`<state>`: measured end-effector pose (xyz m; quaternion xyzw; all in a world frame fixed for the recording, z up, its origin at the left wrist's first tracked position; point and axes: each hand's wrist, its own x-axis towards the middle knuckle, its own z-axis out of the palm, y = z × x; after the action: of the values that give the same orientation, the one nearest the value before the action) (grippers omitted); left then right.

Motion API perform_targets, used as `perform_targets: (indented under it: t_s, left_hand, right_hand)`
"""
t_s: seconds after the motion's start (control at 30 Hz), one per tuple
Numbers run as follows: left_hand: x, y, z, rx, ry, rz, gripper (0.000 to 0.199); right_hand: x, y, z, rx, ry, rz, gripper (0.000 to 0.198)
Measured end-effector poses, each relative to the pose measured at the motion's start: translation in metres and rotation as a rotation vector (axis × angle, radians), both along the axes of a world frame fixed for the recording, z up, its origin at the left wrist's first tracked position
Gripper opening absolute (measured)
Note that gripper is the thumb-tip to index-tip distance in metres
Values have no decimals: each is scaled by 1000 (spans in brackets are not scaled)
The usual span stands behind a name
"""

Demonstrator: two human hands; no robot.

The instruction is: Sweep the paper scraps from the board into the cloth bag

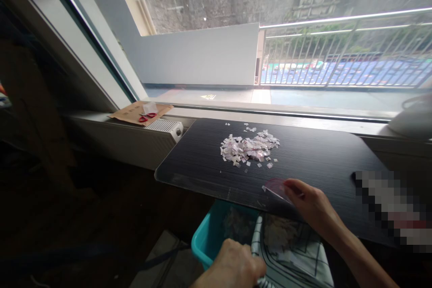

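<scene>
My right hand pinches a thin, see-through pinkish plastic sheet low over the front part of the dark table. A small white scrap lies at the sheet's left tip. Farther back on the tabletop is a loose heap of small pale paper pieces. Below the table's front edge, my left hand is closed on the rim of a checked cloth bag. Inside the bag are more pale pieces, partly in shadow.
A teal bin with pale bits inside stands left of the bag, under the table edge. Red-handled scissors lie on a brown envelope on the sill. A radiator adjoins the table's left side. A blurred-out object lies at right.
</scene>
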<state>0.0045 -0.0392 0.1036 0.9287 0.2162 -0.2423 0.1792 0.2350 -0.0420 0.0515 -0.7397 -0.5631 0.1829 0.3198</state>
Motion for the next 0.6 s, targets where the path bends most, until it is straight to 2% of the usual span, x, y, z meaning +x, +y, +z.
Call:
perform_targets:
  t_s: [0.17, 0.33, 0.5, 0.6]
  left_hand:
    - [1, 3, -1, 6, -15, 7, 18]
    - [-1, 4, -7, -25, -12, -20, 20]
    - [-2, 1, -9, -7, -17, -2, 18]
    - [-5, 0, -12, 32, -45, 0, 13]
  right_hand:
    - [-24, -5, 6, -82, 86, 228, 25]
    - [-24, -7, 10, -90, 46, 145, 27]
    - [-35, -12, 11, -148, 115, 299, 26]
    - [-32, -5, 9, -111, 133, 232, 26]
